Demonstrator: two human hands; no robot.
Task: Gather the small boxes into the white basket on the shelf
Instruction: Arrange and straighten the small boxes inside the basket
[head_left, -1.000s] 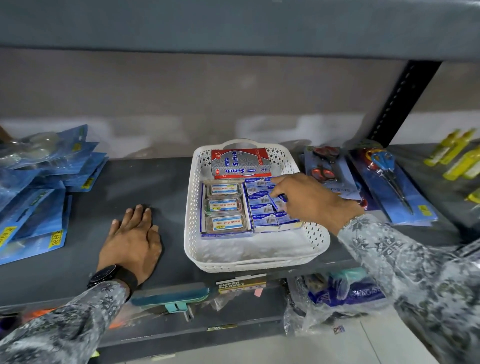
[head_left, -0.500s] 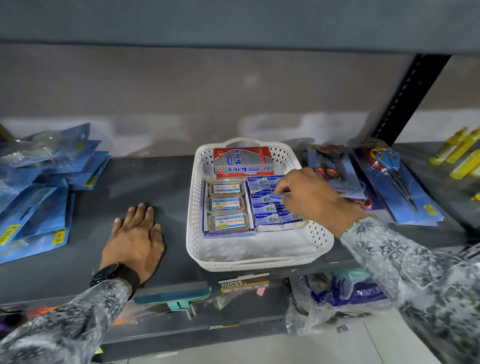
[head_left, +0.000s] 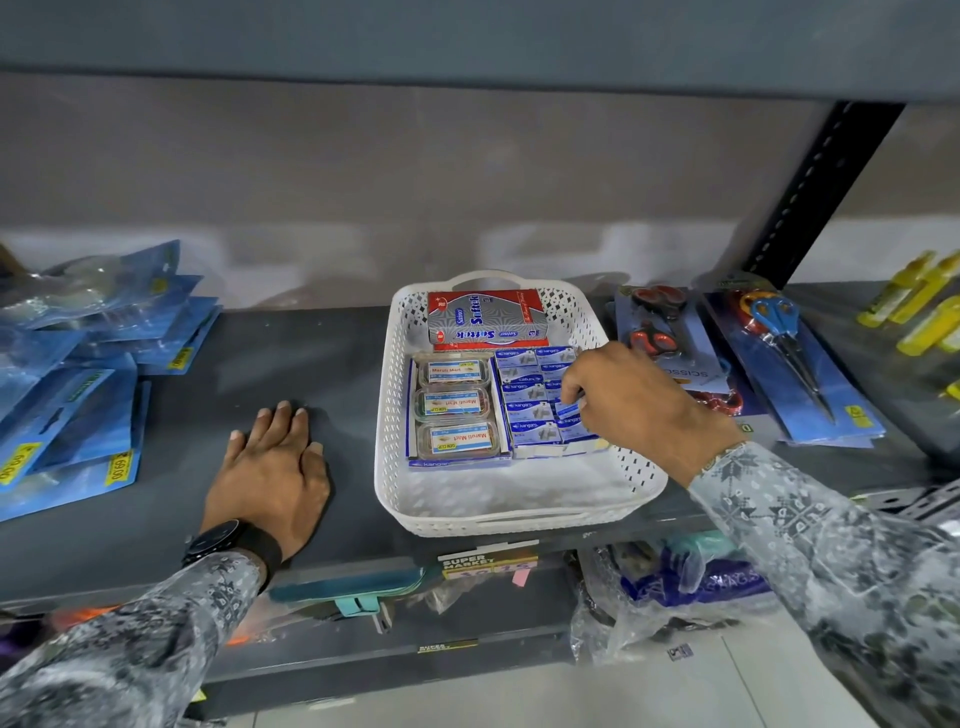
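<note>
- Two hands show over the dark grey shelf (head_left: 337, 364), both in patterned grey sleeves.
- Left hand (head_left: 270, 467) lies flat on the bare shelf, palm down, fingers spread a little, just left of the white basket (head_left: 519, 512); a black watch (head_left: 218, 540) sits on its wrist.
- Right hand (head_left: 634, 410) reaches into the basket from the right, fingers curled and pinching one small blue box (head_left: 569, 410) at the right side of the stack.
- Small blue boxes (head_left: 530, 395) marked "kangaro" stand packed in rows in the right half of the basket, touching one another.
- Three clear tubs (head_left: 454, 408) with white labels sit in a column in the left half, resting on a flat blue pack and just beside the blue boxes.
- At the back wall of the basket lies a red and silver box (head_left: 485, 319) marked "Softek".
- The front part of the basket's floor is bare.
- Right of the basket, scissors in blue card packs (head_left: 789, 358) lie flat on the shelf; the nearest pack is partly hidden by the right hand.
- Farther right lie yellow items (head_left: 924, 312), too blurred to tell.
- Blue plastic packets (head_left: 93, 364) with yellow price stickers are piled at the shelf's left end, well apart from the basket.
</note>
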